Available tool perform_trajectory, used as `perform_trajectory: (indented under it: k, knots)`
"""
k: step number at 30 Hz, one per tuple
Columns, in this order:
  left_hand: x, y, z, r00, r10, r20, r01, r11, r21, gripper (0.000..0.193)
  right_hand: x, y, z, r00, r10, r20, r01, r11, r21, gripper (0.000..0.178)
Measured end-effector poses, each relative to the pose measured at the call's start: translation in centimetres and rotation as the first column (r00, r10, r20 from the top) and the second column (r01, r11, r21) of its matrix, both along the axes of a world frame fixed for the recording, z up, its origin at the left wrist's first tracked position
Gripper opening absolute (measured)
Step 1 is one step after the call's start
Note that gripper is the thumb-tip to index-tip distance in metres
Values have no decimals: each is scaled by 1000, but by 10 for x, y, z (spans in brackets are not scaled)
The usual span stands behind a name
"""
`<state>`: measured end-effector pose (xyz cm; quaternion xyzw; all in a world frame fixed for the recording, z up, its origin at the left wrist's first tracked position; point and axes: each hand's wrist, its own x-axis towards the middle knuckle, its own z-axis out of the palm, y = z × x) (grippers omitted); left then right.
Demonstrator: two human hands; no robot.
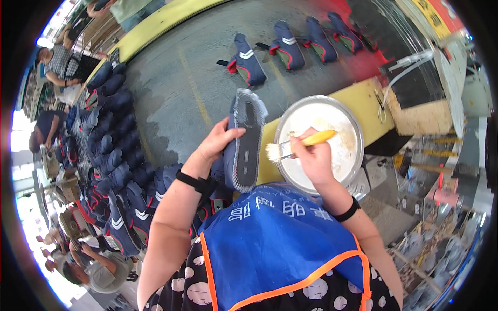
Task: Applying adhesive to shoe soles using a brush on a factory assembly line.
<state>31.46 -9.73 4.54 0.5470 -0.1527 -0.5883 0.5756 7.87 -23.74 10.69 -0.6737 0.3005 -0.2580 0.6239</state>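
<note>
My left hand (pixel 220 141) grips a navy shoe upper (pixel 246 142) with its underside turned up, thumb on the sole side. A dark insole board with a pale, ragged edge around it shows there. In my right hand (pixel 315 158) is a brush (pixel 317 138) with a yellow handle, its pale bristles pointing left toward the shoe upper, a small gap apart from it. Beneath the right hand stands a round tub (pixel 355 122) of white, paste-like liquid with a pale rim.
Several navy shoe uppers (pixel 290 46) lie spaced along the grey conveyor belt (pixel 176 78) ahead. A dense heap of uppers (pixel 111 140) is at the left. A yellow ledge (pixel 363 98) runs beside the tub. Other people (pixel 65 62) are at the far left; shelves with tools stand at the right.
</note>
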Motion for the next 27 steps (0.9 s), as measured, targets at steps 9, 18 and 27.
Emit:
perform_trajectory:
  k: [9, 18, 27]
  knots:
    - [178, -42, -134, 570, 217, 792, -521, 841, 145, 83, -38, -52, -5, 888, -442, -126, 446, 895, 7, 14]
    - [172, -70, -128, 156, -571, 806, -415, 702, 578, 67, -41, -41, -14, 844, -496, -205, 515, 856, 50, 18]
    - [22, 37, -17, 154, -909, 388, 100, 405, 909, 62, -32, -52, -8, 929, -368, -39, 370, 928, 41, 19]
